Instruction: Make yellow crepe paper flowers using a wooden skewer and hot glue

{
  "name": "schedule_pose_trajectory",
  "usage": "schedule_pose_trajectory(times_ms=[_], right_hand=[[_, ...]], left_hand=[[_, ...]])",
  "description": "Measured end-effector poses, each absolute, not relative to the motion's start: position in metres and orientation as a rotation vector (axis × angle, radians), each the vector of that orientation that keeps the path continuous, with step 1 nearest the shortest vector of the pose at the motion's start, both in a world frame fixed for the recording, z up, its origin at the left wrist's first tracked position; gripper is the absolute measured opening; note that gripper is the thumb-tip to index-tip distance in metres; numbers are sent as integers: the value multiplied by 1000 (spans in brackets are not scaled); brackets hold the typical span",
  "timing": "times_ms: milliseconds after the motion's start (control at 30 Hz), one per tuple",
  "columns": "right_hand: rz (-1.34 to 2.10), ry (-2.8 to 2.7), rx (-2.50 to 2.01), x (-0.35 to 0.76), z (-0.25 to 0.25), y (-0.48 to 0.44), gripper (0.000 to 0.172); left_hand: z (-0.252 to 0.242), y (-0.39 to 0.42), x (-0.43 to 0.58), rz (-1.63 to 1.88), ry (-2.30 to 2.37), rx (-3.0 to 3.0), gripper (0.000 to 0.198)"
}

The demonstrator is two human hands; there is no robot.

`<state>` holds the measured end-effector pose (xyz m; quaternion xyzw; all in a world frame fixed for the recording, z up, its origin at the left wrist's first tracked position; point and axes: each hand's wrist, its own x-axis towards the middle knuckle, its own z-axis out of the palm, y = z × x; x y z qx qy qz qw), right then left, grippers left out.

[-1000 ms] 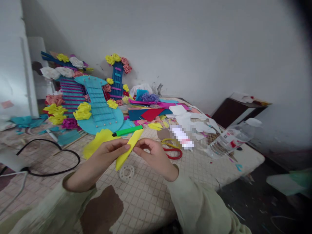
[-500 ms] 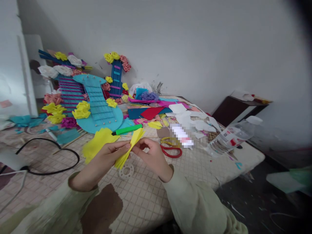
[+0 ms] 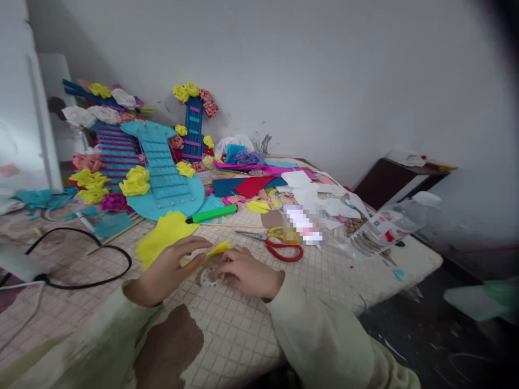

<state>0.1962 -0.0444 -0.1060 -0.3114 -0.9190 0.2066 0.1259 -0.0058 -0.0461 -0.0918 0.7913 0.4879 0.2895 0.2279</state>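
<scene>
Handling yellow paper point(image 3: 219, 248) — left hand point(image 3: 172, 270) half-open, fingers parted; right hand point(image 3: 247, 274) curled, grip unclear; risk — loose pinch could drop paper onto near white ring point(image 3: 204, 279)

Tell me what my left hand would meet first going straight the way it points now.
Probably the narrow yellow paper piece, close by your left hand; depth is unclear, so they may already touch. Just beyond is your right hand.

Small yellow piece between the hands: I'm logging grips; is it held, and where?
Cannot tell: the small yellow piece sits between the left hand and right hand, but any grip is unclear.
</scene>
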Motion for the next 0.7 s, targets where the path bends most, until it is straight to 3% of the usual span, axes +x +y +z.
schedule_pose_trajectory(times_ms=[133, 433, 700], right_hand=[[715, -2461, -756, 198, -91, -43, 10], [907, -2061, -545, 210, -46, -61, 15], [913, -1798, -601, 204, -41, -78, 16]], left_hand=[[-76, -62, -8, 776, 1190, 2158, 23], [-49, -93, 2, 952, 976, 2060, 21], [-44, -104, 14, 1081, 988, 2289, 13]])
